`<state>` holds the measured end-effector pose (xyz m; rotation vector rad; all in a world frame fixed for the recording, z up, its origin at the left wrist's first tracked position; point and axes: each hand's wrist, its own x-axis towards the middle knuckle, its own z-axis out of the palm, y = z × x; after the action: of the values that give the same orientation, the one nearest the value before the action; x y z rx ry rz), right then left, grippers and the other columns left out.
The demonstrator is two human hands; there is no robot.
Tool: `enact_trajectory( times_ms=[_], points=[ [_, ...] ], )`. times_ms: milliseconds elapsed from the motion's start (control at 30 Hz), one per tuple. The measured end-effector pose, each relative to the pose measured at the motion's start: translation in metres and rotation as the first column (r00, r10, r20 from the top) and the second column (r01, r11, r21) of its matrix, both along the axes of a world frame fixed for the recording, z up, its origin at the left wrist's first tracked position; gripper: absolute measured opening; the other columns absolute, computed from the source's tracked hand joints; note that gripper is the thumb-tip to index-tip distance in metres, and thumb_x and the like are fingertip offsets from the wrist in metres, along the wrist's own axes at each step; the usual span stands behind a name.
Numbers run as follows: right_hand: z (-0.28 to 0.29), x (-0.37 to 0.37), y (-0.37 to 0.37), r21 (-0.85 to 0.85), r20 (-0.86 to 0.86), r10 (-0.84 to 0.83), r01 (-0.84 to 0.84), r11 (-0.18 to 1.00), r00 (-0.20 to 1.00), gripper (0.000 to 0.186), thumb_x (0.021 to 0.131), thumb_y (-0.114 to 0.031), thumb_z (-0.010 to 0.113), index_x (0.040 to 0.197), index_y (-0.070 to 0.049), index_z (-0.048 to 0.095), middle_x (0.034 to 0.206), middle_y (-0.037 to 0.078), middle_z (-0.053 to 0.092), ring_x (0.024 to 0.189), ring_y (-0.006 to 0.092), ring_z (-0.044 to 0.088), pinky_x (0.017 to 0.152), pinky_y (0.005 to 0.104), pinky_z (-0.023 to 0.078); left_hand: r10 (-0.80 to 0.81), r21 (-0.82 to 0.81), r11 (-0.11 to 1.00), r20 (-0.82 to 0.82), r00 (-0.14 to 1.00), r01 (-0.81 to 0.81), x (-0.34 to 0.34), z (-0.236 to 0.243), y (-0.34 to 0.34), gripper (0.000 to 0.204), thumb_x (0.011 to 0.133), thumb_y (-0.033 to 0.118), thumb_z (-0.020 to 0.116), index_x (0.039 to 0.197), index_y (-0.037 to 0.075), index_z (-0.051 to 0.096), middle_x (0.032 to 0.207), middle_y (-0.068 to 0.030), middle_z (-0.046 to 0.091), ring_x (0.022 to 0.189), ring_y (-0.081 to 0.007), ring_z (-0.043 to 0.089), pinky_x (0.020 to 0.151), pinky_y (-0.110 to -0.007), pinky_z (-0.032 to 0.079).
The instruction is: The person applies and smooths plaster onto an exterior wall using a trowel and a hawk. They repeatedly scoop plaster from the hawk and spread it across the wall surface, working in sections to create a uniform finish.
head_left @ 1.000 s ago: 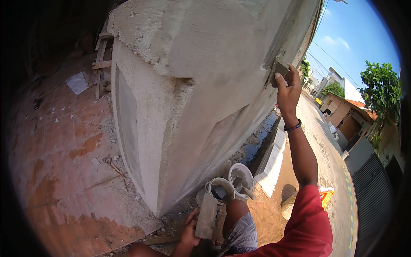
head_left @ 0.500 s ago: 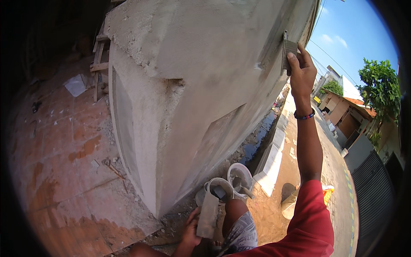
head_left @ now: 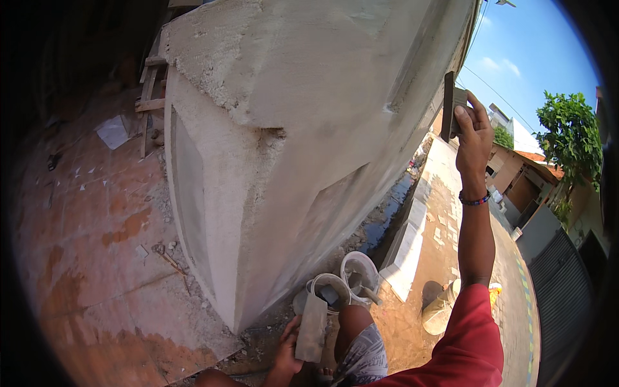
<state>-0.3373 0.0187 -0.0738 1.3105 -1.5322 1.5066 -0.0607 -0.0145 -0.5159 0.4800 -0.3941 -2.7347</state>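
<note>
The right hand (head_left: 474, 132) pinches the block handle (head_left: 460, 99), seemingly the best hold, of a light-looking, stiff trowel (head_left: 448, 106) at its left, while the left hand (head_left: 287, 351) clasps a board (head_left: 312, 329) at its right.

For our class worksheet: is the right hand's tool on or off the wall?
Lower end off: a gap shows between tool and wall; whether its upper end touches, cannot tell.

Red sleeve (head_left: 465, 335), grey patterned shorts (head_left: 362, 361)
</note>
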Motion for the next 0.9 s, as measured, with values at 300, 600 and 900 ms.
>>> enact_trajectory(
  times_ms=[300,600,900],
  points=[
    [0.074,-0.018,-0.042,-0.026,-0.184,-0.169,0.167,0.986,0.968,0.049,0.085,-0.018,0.065,0.127,0.003,0.054,0.088,0.009,0.067,0.063,0.0093,0.055,0.053,0.0238,0.044,-0.001,0.033,0.999,-0.005,1.0,0.001,-0.003,-0.004,0.004,0.054,0.085,0.002,0.041,0.139,0.011,0.039,0.132,-0.0135,0.051,0.116,-0.0291,0.055,0.096,-0.047,0.048],
    [-0.101,-0.005,-0.017,0.247,-0.021,-0.221,0.22,0.944,0.975,0.043,0.087,-0.016,0.065,0.125,0.001,0.056,0.109,0.013,0.065,0.097,0.0172,0.061,0.083,0.0288,0.048,0.002,0.031,1.0,-0.06,0.998,-0.001,0.001,-0.002,0.005,0.048,0.093,0.008,0.046,0.14,0.009,0.036,0.128,-0.0145,0.054,0.114,-0.0277,0.056,0.093,-0.045,0.049],
    [0.02,0.018,0.016,0.084,-0.256,-0.211,0.239,0.967,0.943,0.043,0.09,-0.012,0.058,0.13,0.001,0.051,0.103,0.013,0.065,0.089,0.0142,0.061,0.077,0.0253,0.049,-0.013,0.076,0.997,-0.051,0.999,0.016,-0.012,-0.01,0.017,0.05,0.091,0.009,0.052,0.139,0.009,0.037,0.125,-0.0124,0.055,0.109,-0.0266,0.058,0.09,-0.044,0.05]
  ],
)
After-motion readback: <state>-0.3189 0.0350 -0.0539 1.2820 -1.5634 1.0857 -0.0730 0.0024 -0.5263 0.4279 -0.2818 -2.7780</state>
